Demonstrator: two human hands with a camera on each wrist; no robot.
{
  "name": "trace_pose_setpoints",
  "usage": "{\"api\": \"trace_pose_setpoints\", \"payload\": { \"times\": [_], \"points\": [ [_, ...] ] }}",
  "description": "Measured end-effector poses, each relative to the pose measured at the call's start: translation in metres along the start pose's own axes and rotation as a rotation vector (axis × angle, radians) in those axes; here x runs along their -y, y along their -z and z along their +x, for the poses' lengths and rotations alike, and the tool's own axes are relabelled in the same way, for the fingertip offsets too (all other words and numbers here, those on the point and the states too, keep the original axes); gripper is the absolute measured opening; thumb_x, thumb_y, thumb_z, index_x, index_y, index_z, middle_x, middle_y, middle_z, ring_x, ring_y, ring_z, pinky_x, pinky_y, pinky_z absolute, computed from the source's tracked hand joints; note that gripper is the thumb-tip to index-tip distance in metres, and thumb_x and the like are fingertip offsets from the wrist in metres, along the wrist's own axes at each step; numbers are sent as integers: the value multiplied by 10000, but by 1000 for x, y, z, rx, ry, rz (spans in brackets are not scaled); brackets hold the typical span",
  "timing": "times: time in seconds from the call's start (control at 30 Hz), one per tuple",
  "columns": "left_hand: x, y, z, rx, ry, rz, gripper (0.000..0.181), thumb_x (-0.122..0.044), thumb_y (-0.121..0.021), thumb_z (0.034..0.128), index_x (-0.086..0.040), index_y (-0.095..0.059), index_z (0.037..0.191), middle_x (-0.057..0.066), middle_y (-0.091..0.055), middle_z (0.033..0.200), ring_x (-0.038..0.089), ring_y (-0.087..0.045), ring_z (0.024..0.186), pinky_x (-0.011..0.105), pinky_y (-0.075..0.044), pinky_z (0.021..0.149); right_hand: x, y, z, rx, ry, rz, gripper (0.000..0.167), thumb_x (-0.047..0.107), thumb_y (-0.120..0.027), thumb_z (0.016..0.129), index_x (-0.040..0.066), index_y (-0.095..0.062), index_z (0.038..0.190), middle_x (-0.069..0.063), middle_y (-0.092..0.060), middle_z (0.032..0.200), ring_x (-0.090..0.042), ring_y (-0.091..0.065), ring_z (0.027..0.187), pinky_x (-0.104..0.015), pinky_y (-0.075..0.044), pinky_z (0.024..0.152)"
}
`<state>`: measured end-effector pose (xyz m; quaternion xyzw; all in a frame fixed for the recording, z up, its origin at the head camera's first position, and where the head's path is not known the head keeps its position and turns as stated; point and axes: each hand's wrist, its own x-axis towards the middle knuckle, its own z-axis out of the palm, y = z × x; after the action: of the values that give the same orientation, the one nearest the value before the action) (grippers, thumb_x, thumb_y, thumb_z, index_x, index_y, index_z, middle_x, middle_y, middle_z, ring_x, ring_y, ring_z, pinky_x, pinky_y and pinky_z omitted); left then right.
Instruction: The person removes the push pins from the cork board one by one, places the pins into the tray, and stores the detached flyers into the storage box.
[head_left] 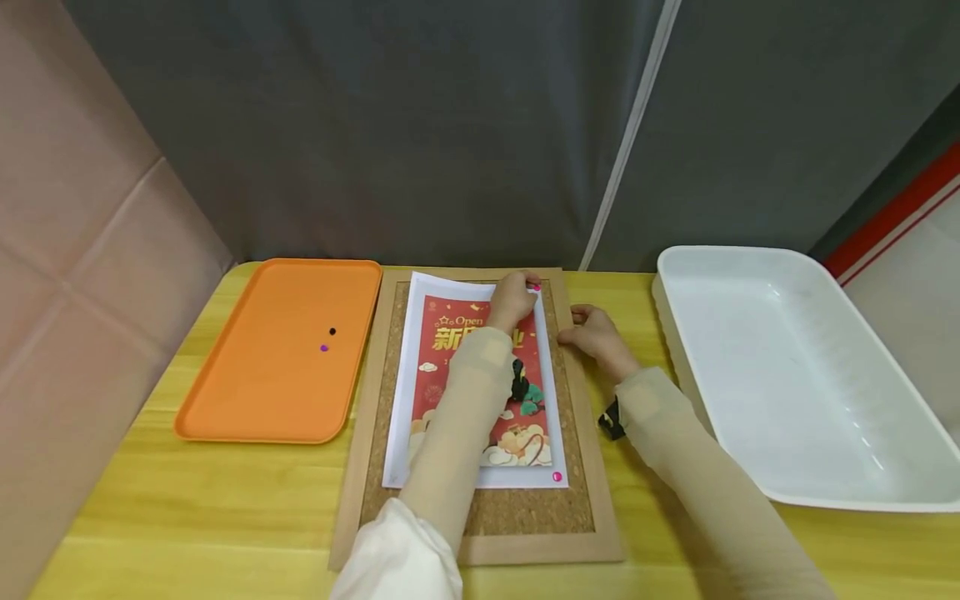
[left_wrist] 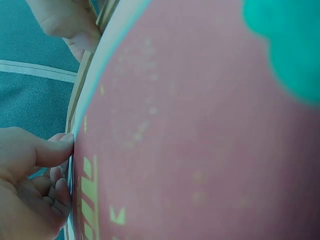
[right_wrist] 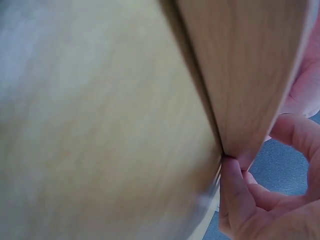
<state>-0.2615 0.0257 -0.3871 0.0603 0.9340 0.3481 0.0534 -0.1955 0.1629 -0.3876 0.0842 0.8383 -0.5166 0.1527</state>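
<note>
A cork board with a wooden frame (head_left: 540,550) lies on the table, a red poster (head_left: 442,333) with a white border on its cork. My left hand (head_left: 512,302) is at the poster's upper right corner, thumb and curled fingers at a pink pushpin (head_left: 537,287); the left wrist view hides the pin itself. A second pink pushpin (head_left: 557,477) sits at the lower right corner. My right hand (head_left: 597,340) grips the frame's right edge. In the right wrist view, its fingers (right_wrist: 236,192) pinch the wood. My left forearm covers part of the poster.
An orange tray (head_left: 247,400) stands left of the board, with a black pushpin (head_left: 333,332) and a purple pushpin (head_left: 324,348) on it. To the right is a large white plastic tub (head_left: 795,375). A grey curtain (head_left: 375,125) hangs behind the table.
</note>
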Motion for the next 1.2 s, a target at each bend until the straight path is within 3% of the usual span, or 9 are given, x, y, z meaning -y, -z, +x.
{"api": "trace_pose_setpoints", "payload": {
  "times": [0.23,0.47,0.8,1.0,1.2],
  "points": [
    [-1,5,-3,31,8,-33,300,-73,-536,933,-97,-647,1211,59,-659,1203,196,-598,1082,314,-478,932,0,0,-1,-4,7,-3,625,56,-584,835,-92,-349,1395,-265,-474,1351,-229,-540,996,-186,-449,771],
    [1,0,2,15,-26,25,310,-62,-469,959,-102,-655,1203,57,-670,1164,181,-601,993,277,-480,841,1,1,-3,-7,3,-13,630,80,-592,841,-83,-346,1398,-256,-467,1352,-242,-535,1008,-227,-466,813],
    [2,-1,4,17,-25,79,265,-76,-509,953,-81,-659,1171,71,-659,1194,205,-602,1063,309,-489,903,2,1,-3,3,-3,-8,645,90,-588,846,-84,-326,1409,-261,-450,1363,-249,-532,1019,-252,-473,845],
    [2,-1,5,21,-40,102,271,-74,-499,958,-64,-654,1180,88,-641,1235,221,-573,1162,320,-468,979,2,0,-1,3,-21,-8,660,91,-593,842,-69,-314,1418,-248,-433,1387,-269,-511,1081,-331,-463,953],
    [0,-1,4,-3,-25,77,272,-61,-500,949,-86,-672,1159,65,-670,1167,197,-606,1028,302,-496,879,2,0,-2,0,-13,-4,643,82,-588,840,-75,-327,1407,-252,-443,1369,-266,-517,1058,-309,-468,909]
  ]
}}
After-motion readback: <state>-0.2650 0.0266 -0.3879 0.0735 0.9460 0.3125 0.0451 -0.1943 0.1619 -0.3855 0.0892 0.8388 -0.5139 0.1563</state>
